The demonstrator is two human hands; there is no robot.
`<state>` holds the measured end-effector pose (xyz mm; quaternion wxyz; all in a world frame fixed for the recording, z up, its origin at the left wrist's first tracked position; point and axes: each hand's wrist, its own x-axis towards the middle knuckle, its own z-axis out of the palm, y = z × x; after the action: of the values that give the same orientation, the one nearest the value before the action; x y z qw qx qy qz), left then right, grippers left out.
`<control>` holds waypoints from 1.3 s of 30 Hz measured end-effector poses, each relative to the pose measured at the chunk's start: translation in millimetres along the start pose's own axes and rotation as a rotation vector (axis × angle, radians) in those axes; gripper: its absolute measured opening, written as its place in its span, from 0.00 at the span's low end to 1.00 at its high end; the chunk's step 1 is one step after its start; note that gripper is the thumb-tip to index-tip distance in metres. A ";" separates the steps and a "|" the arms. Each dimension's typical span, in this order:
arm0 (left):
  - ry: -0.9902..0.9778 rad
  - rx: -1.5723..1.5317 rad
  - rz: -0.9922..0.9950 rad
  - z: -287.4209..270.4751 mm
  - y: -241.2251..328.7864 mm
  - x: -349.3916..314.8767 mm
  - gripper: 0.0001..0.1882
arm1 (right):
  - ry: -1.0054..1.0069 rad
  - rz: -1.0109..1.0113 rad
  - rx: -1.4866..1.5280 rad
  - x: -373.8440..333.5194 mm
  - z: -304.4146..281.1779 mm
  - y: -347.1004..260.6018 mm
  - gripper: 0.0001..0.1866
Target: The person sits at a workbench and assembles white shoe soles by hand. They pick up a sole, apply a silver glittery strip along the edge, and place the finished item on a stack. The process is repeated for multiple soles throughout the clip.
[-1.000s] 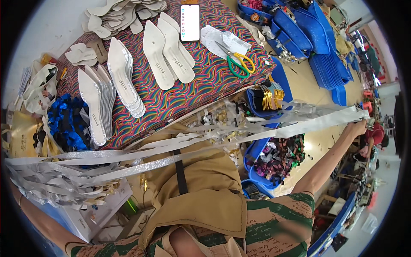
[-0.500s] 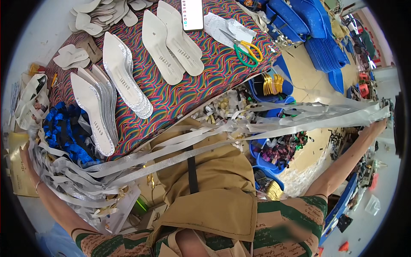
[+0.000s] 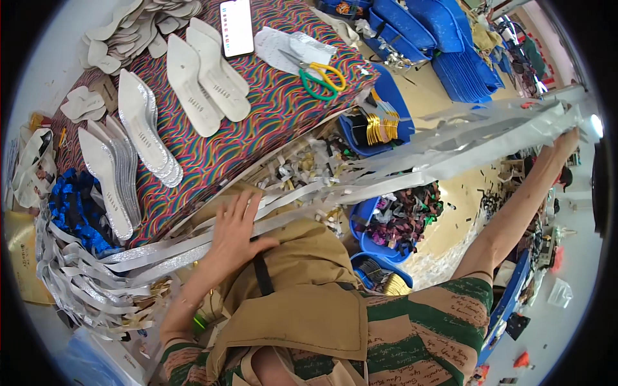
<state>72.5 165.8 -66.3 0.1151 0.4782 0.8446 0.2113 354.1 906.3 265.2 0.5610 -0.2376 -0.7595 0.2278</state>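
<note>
At the far right my right hand [image 3: 565, 143], arm stretched out, is closed round a bundle of silvery white strips [image 3: 476, 143]. The strips run back across my lap to a loose heap [image 3: 84, 276] at the left. My left hand [image 3: 235, 226] lies over them above the brown apron [image 3: 309, 257], its fingers spread and the thumb apart. Next to the heap is a tangle of shiny blue strips [image 3: 80, 209]. Pale pointed shoe insoles with glittery silver edges [image 3: 109, 180] stand in stacks on the table nearby.
On the colourfully patterned table [image 3: 277, 109] lie green-and-yellow scissors [image 3: 315, 76], a phone [image 3: 237, 27], papers [image 3: 293, 48] and plain insoles [image 3: 193, 83]. Blue bins [image 3: 386, 96] with gold pieces and scraps stand along its right side. More blue bins [image 3: 467, 71] are stacked farther back.
My left hand has come from the heap at the far left to the strips over my lap. My right hand has risen slightly with the bundle. The view has shifted rightward.
</note>
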 end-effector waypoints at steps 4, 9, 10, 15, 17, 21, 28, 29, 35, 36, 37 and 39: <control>-0.106 0.289 -0.046 76.5 -26.0 16.5 0.33 | 0.159 0.217 0.550 -20.6 53.5 -21.6 0.16; -0.065 0.313 -0.109 70.6 -71.1 -37.5 0.28 | 0.327 0.242 0.483 -32.8 68.0 4.5 0.16; -0.083 0.312 -0.147 53.9 -64.6 -43.9 0.28 | 0.337 0.245 0.450 -30.2 63.7 16.4 0.16; -0.150 0.266 -0.386 39.0 -40.4 -79.9 0.32 | 0.344 0.243 0.293 -13.3 50.4 64.2 0.16; -0.071 0.152 -0.442 46.4 -40.7 -90.5 0.28 | 0.345 0.249 0.230 -10.0 44.1 83.8 0.16; -0.134 -0.294 -0.597 17.5 -61.0 -120.4 0.17 | 0.340 0.247 0.104 -9.5 36.3 109.0 0.16; 0.821 -0.588 -0.801 -207.5 -119.6 -259.4 0.25 | 0.354 0.271 -0.125 -13.6 16.7 131.8 0.16; 0.982 -0.618 -0.790 -237.2 -143.2 -283.1 0.25 | 0.351 0.264 -0.154 -15.1 16.0 131.9 0.16; 1.240 -0.384 -0.967 -383.9 -296.3 -418.2 0.26 | 0.319 0.104 -0.456 -26.9 7.1 121.7 0.17; 1.124 -0.252 -1.027 -400.2 -311.6 -425.8 0.26 | 0.275 0.007 -0.537 -33.3 14.7 121.4 0.17; 0.988 -0.106 -1.079 -409.7 -330.6 -430.4 0.26 | 0.218 -0.119 -0.611 -43.6 20.4 115.8 0.17; 0.716 0.107 -1.151 -381.9 -356.3 -445.3 0.26 | 0.010 -0.416 -0.523 -58.3 65.0 61.5 0.18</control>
<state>-119.6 -471.4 101.7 -0.1016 -0.1419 0.9599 0.2196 313.2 913.4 166.8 0.5190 -0.2147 -0.8218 -0.0953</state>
